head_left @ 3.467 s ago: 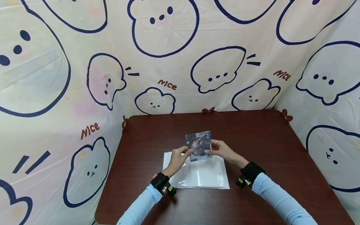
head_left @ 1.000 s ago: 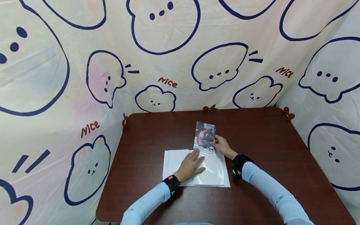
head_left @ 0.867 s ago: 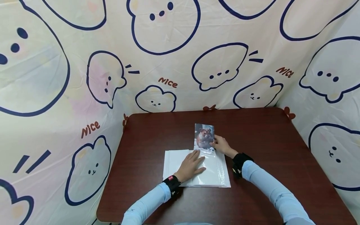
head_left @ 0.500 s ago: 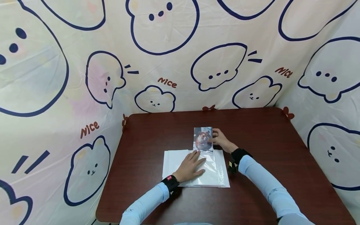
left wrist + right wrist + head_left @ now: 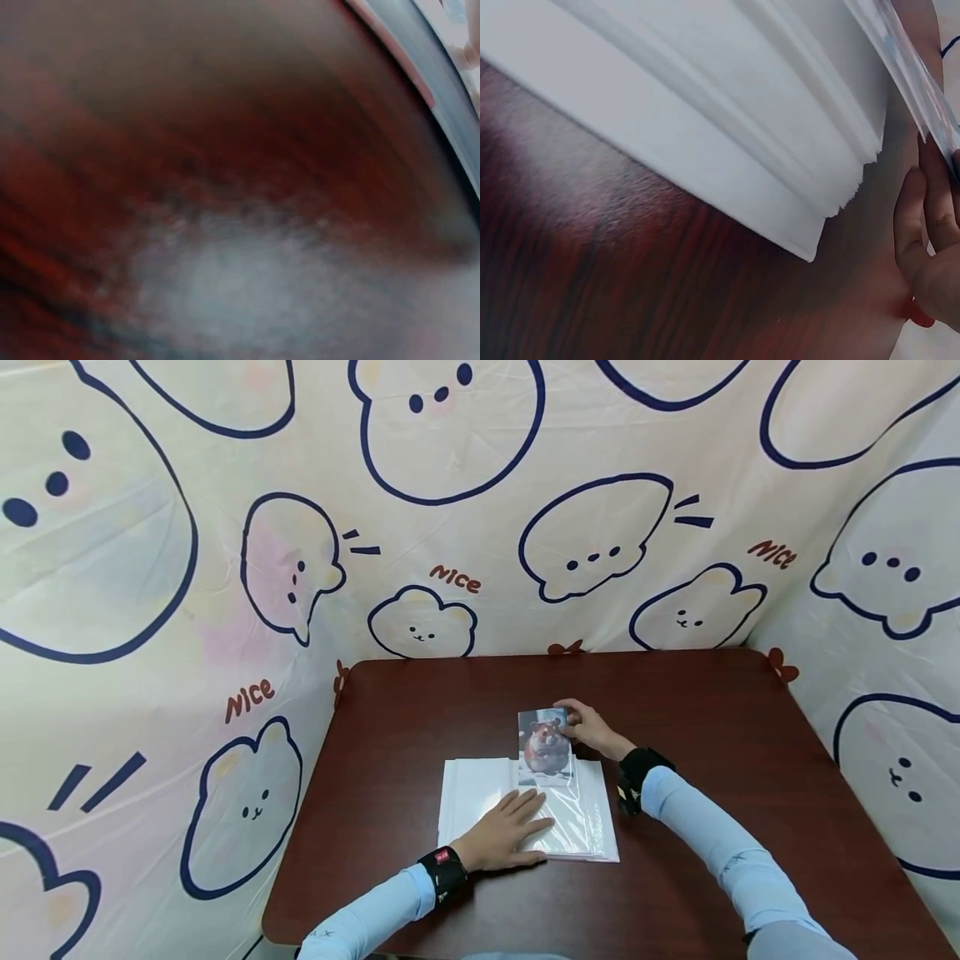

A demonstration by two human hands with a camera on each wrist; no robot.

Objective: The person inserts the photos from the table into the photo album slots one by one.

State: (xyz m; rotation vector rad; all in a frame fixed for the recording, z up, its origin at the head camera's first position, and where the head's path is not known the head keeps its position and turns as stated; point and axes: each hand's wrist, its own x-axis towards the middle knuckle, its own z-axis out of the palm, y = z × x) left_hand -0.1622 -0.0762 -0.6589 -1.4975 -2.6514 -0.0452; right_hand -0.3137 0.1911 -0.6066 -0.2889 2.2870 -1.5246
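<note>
In the head view, a photo card of a brown hamster (image 5: 546,747) stands partly in the clear plastic pocket of a white photo album (image 5: 476,781), its upper part above the page's top edge. My right hand (image 5: 594,729) pinches the card near its upper right, thumb on the front. My left hand (image 5: 501,832) lies on the album's lower middle with fingers spread. In the right wrist view, the white page edges (image 5: 705,105) appear fanned, and clear plastic (image 5: 919,82) passes beside my curved fingers (image 5: 909,217). The left wrist view is mostly blurred.
The album lies on a dark brown wooden table (image 5: 390,718) with rounded corners. A pale cloth with bear drawings (image 5: 420,552) hangs behind and at both sides of the table.
The card, earlier held in both hands above the album, has moved lower into the pocket. My left hand has slid toward the album's lower edge; my right hand has moved higher up the card.
</note>
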